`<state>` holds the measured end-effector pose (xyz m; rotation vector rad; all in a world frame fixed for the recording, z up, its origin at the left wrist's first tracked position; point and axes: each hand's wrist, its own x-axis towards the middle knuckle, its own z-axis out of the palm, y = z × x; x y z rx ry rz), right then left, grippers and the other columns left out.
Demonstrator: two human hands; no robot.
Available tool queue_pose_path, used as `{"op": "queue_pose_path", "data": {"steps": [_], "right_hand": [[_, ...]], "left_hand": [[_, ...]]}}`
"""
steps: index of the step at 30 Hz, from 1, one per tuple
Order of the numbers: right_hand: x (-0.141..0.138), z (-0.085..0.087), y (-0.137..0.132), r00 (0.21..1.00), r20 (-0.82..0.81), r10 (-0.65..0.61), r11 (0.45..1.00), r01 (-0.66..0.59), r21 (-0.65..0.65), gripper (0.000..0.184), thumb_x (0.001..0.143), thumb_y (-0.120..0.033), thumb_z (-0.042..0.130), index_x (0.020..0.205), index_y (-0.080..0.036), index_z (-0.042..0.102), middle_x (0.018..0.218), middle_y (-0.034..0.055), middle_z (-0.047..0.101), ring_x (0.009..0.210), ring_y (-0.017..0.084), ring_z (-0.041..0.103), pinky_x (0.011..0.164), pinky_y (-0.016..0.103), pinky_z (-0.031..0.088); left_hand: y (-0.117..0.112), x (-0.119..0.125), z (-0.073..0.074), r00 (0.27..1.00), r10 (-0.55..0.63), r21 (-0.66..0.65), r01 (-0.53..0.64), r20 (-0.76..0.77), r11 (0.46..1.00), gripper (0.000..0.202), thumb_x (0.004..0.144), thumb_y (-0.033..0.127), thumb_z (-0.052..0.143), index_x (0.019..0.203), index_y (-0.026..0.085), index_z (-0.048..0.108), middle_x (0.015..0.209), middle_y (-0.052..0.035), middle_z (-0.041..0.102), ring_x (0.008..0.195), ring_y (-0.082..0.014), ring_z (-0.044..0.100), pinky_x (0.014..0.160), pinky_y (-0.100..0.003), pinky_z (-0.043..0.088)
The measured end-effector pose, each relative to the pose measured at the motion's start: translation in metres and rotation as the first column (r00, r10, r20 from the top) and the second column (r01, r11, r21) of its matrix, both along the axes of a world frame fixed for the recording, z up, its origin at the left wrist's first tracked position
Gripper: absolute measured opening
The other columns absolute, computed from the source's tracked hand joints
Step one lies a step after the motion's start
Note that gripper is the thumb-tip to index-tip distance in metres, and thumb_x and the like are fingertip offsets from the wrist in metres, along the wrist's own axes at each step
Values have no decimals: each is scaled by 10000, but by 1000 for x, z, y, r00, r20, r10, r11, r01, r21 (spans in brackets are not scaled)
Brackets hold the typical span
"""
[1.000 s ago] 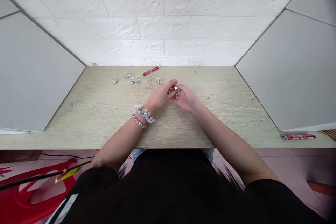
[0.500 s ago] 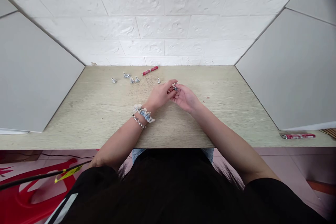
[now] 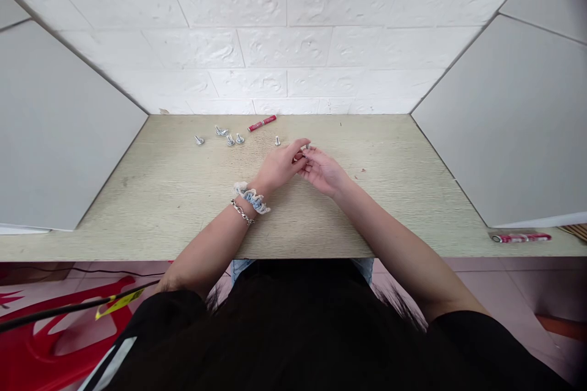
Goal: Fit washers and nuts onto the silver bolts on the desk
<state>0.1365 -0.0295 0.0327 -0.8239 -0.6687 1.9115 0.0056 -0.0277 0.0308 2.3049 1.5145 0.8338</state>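
My left hand, with a scrunchie and a chain bracelet at its wrist, meets my right hand over the middle of the table. Between their closed fingertips is a small silver bolt, its shank pointing up. Fingers mostly cover its lower part, so I cannot see whether a nut or washer is on it. Just beyond my left hand, a single bolt stands on the tabletop. Farther left lie several more bolts with washer-like discs, among them one bolt at the outer end.
A red tube-shaped wrapper or stick lies near the white brick wall. A similar red stick rests at the right front edge of the table. Grey panels flank both sides. A red chair is below left.
My right fingertips have shifted slightly around the bolt, and its metal disc, visible before, is now largely covered. Both wrists and the loose bolts stay where they were.
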Motion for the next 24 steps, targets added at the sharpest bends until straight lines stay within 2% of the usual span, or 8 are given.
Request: {"op": "queue_pose_path", "data": {"steps": [4, 10, 18, 24], "right_hand": [[0, 2, -1, 1000, -7, 2, 1000, -2, -12, 124, 871, -182, 510, 763, -176, 571, 731, -4, 664, 722, 88, 616, 715, 216, 501], [2, 11, -2, 1000, 24, 9, 996, -7, -90, 254, 912, -238, 408, 794, -157, 617, 730, 20, 666, 694, 95, 610, 700, 222, 503], [1, 5, 1, 999, 34, -2, 998, 4, -66, 231, 921, -193, 413, 852, -154, 631, 789, 28, 685, 766, 99, 627, 747, 228, 501], [0, 2, 0, 1000, 0, -6, 1000, 6, -26, 126, 880, -152, 513, 774, -186, 573, 763, -11, 685, 753, 89, 634, 744, 223, 504]], "left_hand": [[1, 0, -1, 1000, 3, 1, -3, 6, 1000, 370, 871, 276, 532, 1237, 220, 529, 927, -28, 680, 845, -156, 615, 748, -266, 459], [1, 0, -1, 999, 19, -11, -18, 30, 1000, 394, 862, 270, 545, 1253, 229, 523, 974, -26, 684, 866, -156, 620, 768, -272, 467], [2, 0, 0, 999, 31, -25, -30, 39, 999, 400, 864, 279, 545, 1259, 219, 526, 1002, -33, 684, 893, -163, 625, 791, -279, 472], [1, 0, 1, 999, 44, -35, -43, 24, 998, 397, 867, 257, 533, 1262, 222, 529, 905, -19, 683, 823, -155, 618, 744, -271, 466]]}}
